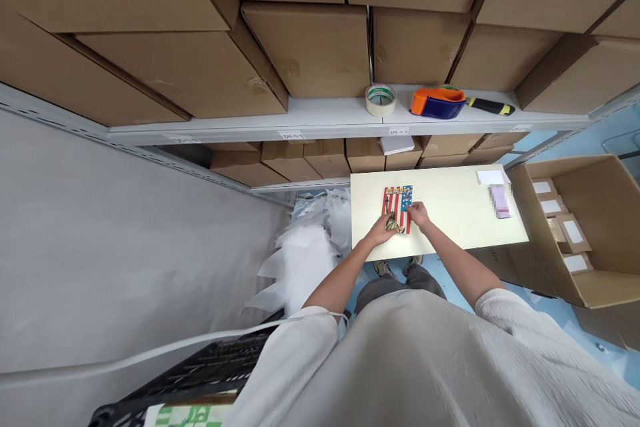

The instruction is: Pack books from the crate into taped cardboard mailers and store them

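Note:
A book (399,203) with red and white stripes and a blue starred corner is held over the pale table (450,213). My left hand (381,229) grips its lower left edge, fingers on the cover. At its right edge, my right hand (419,214) has the fingers closed on it. Toward the table's right end lie a white label sheet (491,177) and a purple item (501,201), which is blurred.
On the shelf edge (330,120) sit a tape roll (381,100), an orange and blue tape dispenser (438,103) and a yellow-black handled tool (490,106). An open carton (615,233) with small packages stands right. White sheets (307,260) pile up left of the table.

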